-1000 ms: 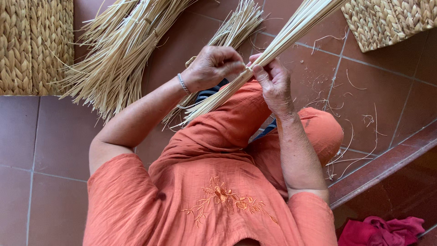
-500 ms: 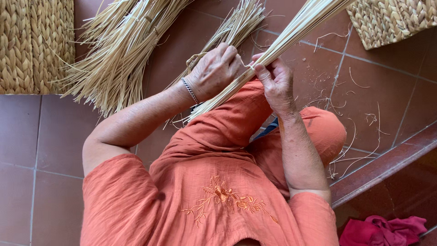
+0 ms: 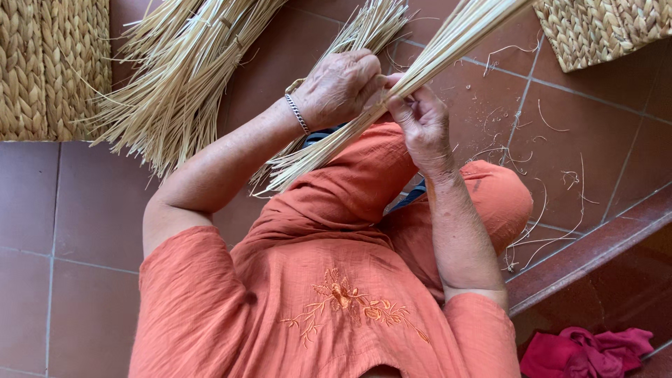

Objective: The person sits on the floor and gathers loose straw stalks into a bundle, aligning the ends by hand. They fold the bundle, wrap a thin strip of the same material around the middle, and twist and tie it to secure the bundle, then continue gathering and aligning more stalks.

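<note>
Left hand (image 3: 339, 87) shifted right; both hands grip straw bundle (image 3: 392, 98), axis lower-left to upper-right; right hand (image 3: 420, 119).

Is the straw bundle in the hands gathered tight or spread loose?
Gathered where the left hand and right hand clasp the straw bundle; below them its cut ends fan out slightly over the lap.

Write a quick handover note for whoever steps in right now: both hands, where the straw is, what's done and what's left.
Left hand: closed round the long bundle of pale straw stalks, which runs across the lap.
Right hand: fingers pinching the same bundle just below.
Loose fanned pile of pale straw lies on the red tiled floor, left.
Done: stalks gathered into one bundle.
Left: no tie visible on it.
</note>
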A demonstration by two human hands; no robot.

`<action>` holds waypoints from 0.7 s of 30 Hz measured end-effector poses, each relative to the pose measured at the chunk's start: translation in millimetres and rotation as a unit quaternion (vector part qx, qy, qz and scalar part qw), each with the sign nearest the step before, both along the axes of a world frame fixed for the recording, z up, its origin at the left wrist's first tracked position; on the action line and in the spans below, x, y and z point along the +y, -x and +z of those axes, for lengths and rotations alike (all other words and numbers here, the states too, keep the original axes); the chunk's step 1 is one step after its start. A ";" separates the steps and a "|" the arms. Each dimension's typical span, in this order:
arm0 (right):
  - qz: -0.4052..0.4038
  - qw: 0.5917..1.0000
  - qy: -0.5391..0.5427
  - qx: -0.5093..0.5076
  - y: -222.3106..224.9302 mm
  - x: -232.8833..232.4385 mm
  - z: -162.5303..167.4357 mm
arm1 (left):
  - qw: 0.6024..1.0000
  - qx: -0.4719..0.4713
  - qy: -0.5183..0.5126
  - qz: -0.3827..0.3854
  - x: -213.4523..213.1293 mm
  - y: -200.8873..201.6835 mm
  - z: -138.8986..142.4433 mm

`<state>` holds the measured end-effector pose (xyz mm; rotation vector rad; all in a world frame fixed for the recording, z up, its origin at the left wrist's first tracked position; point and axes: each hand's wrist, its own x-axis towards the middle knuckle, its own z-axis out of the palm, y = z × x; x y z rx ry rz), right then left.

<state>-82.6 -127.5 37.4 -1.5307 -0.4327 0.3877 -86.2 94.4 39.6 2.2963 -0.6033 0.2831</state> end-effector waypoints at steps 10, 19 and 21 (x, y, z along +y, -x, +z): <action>-0.028 0.984 -0.138 0.109 -8.1 11.3 0.4 | 0.998 -0.045 0.040 0.027 -1.4 18.2 -22.8; -0.006 0.990 -0.049 0.131 -26.6 40.1 -16.5 | 0.974 0.061 0.166 0.138 15.8 52.0 -90.7; 0.007 0.995 0.031 0.090 -29.5 42.7 -19.1 | 0.971 0.050 0.119 0.200 40.3 51.3 -107.6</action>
